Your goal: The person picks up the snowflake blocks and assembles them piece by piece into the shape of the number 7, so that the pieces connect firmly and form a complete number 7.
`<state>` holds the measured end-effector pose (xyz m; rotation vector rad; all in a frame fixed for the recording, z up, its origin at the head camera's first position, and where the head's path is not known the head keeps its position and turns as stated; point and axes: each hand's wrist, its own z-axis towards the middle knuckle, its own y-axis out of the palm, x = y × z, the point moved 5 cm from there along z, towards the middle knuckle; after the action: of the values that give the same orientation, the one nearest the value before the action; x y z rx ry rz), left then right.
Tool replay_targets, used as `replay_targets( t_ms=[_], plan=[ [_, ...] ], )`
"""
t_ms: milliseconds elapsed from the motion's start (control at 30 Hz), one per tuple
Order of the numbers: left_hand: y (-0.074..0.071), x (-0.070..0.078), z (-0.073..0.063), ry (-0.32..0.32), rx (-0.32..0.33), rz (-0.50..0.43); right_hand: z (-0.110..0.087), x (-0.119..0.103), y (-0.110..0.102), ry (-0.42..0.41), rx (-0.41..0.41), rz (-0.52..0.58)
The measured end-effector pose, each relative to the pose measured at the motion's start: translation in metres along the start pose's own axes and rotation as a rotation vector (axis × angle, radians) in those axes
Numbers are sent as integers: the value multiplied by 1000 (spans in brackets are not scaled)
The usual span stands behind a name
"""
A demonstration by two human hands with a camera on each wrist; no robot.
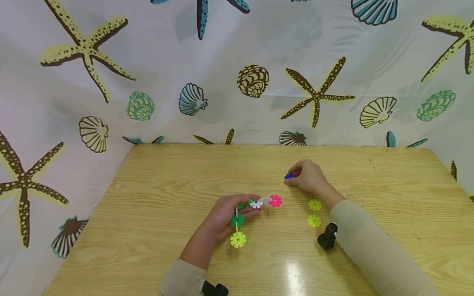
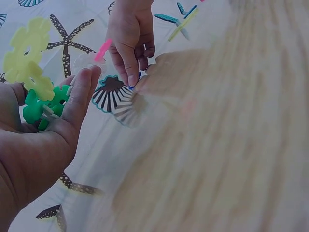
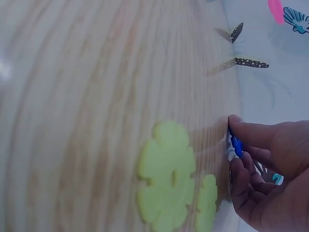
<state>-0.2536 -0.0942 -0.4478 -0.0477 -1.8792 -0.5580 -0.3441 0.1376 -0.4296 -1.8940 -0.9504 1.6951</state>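
My left hand (image 1: 222, 213) holds a chain of notched plastic discs between thumb and fingers, above the table. The chain has a yellow disc (image 1: 238, 240) at its near end, a green disc (image 1: 237, 220) partly behind it, a white disc (image 1: 256, 204) by the fingertips and a pink disc (image 1: 275, 201) at the far end. More green pieces (image 2: 34, 107) lie in the palm, partly hidden by the fingers. Farther back, my right hand (image 1: 311, 176) pinches a blue notched disc (image 1: 289, 176) by its edge, close over the tabletop.
Two loose yellow discs, a farther one (image 1: 314, 205) and a nearer one (image 1: 314, 221), lie on the wooden table (image 1: 175, 176) near the right forearm. A white cloth (image 1: 225, 48) printed with shells and starfish hangs behind the table. Each wrist wears a black camera mount.
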Motion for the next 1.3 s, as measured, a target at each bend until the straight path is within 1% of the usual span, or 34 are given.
replay_targets(
  t_ms=[267,533,633,833,933,1100,1300],
  plan=[
    [1,1,1,3,2,2,-2,-3,-4,-1,20,16],
    [1,0,2,8,-26,7,-10,-7,-8,7,31,42],
    [1,0,1,7,-33,16,-14,-9,-10,4,27,89],
    [2,0,2,7,-10,16,-18,-8,-8,54,-26,284],
    [2,0,3,7,2,8,-19,-7,-6,74,-41,355],
    [2,-1,3,8,5,-2,-23,-6,-5,57,-53,408],
    [2,-2,3,11,6,-3,-30,-6,-4,32,-55,417]
  ],
)
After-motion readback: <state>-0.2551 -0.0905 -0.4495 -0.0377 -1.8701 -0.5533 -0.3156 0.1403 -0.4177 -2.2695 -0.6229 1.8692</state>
